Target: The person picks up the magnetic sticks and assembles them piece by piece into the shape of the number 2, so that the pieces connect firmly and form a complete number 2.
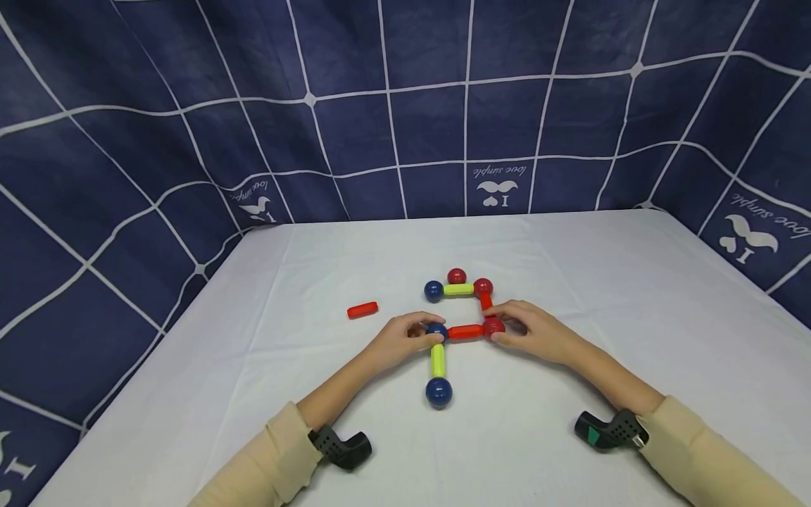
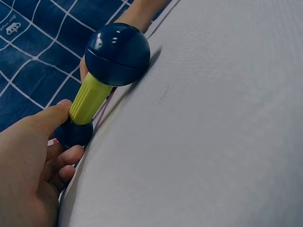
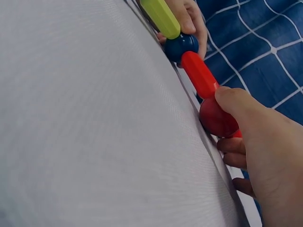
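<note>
A chain of balls and rods lies on the white table. My left hand (image 1: pixel 403 336) pinches the blue ball (image 1: pixel 436 331) at a corner of it. From that ball a yellow-green rod (image 1: pixel 438 360) runs toward me to another blue ball (image 1: pixel 439 393), and a red rod (image 1: pixel 465 332) runs right. At the red rod's far end, my right hand (image 1: pixel 531 331) grips a red ball (image 3: pixel 218 117) between thumb and fingers. A second red rod (image 1: pixel 486 301) leads back to a red ball (image 1: pixel 483 286), joined by a yellow-green rod (image 1: pixel 459 289) to a blue ball (image 1: pixel 434 291).
A loose red rod (image 1: pixel 362 310) lies left of the chain. Another red ball (image 1: pixel 457 276) sits just behind the rear yellow-green rod; whether they touch I cannot tell. A dark blue checked curtain (image 1: pixel 424 127) hangs behind the white tabletop (image 1: pixel 304 282).
</note>
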A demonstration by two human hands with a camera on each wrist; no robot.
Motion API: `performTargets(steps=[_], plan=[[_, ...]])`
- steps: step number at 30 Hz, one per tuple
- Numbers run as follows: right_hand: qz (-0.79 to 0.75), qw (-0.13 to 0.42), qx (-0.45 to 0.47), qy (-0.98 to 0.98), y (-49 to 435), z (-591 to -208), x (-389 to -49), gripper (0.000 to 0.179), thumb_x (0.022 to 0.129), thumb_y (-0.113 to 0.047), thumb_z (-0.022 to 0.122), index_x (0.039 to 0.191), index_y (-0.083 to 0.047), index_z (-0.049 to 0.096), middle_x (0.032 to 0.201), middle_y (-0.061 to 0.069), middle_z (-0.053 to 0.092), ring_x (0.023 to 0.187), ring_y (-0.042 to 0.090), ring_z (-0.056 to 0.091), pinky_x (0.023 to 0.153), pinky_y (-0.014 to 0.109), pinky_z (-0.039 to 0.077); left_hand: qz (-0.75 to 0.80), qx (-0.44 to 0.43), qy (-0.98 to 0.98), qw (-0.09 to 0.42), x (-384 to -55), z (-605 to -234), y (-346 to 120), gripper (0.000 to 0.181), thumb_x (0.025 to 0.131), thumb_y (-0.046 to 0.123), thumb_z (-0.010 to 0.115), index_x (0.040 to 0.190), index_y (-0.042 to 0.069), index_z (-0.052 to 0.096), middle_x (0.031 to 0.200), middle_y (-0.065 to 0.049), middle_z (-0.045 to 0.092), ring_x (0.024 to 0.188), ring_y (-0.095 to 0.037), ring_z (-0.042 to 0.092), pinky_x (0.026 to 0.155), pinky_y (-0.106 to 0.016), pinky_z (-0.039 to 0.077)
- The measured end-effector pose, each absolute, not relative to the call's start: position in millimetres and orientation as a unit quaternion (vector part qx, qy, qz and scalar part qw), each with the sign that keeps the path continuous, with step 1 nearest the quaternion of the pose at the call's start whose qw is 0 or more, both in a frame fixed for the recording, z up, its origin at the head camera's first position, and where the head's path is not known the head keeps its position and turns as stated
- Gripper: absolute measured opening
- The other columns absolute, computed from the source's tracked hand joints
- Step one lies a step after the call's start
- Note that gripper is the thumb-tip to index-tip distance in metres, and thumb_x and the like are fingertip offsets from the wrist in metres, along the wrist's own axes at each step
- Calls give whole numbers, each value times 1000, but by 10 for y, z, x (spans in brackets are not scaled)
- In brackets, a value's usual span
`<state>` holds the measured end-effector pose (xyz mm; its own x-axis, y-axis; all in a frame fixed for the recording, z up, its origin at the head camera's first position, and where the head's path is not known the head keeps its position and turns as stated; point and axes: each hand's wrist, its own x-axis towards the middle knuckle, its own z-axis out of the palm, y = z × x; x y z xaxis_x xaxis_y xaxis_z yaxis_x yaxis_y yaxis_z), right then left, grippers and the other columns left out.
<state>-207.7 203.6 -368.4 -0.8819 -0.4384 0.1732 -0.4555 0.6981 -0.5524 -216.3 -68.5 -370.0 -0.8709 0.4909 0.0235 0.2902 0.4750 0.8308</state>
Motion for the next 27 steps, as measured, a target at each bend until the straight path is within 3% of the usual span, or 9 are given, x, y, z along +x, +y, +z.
performTargets(steps=[13, 18, 22, 27], plan=[[320, 16, 242, -916, 2036, -3726, -2085, 42, 84, -37, 62, 123, -23, 56, 119, 3, 58, 109, 21, 51, 92, 48, 43, 461, 237, 850, 98, -2157, -3712, -695, 34, 86, 32, 61, 117, 19, 60, 85, -3, 54, 76, -13, 47, 63, -21, 38], [336, 10, 235, -912, 2032, -3748, -2076, 40, 85, -35, 62, 122, -21, 56, 122, 6, 57, 111, 24, 51, 93, 49, 43, 440, 229, 864, 82, -2166, -3697, -713, 36, 87, 36, 59, 120, 21, 58, 102, 3, 60, 83, -13, 51, 70, -23, 43], [345, 8, 237, -908, 2030, -3747, -2072, 40, 85, -32, 62, 122, -19, 56, 122, 7, 57, 110, 24, 52, 92, 48, 43, 399, 224, 889, 29, -2210, -3600, -790, 31, 87, 32, 60, 114, 19, 62, 105, 5, 61, 84, -12, 51, 69, -23, 44], [351, 9, 242, -905, 2023, -3721, -2074, 41, 84, -29, 63, 123, -18, 56, 120, 7, 58, 108, 24, 53, 91, 47, 44, 295, 235, 922, -93, -2347, -3499, -1033, 22, 88, 28, 58, 106, 17, 66, 100, 3, 65, 85, -14, 54, 74, -29, 41]])
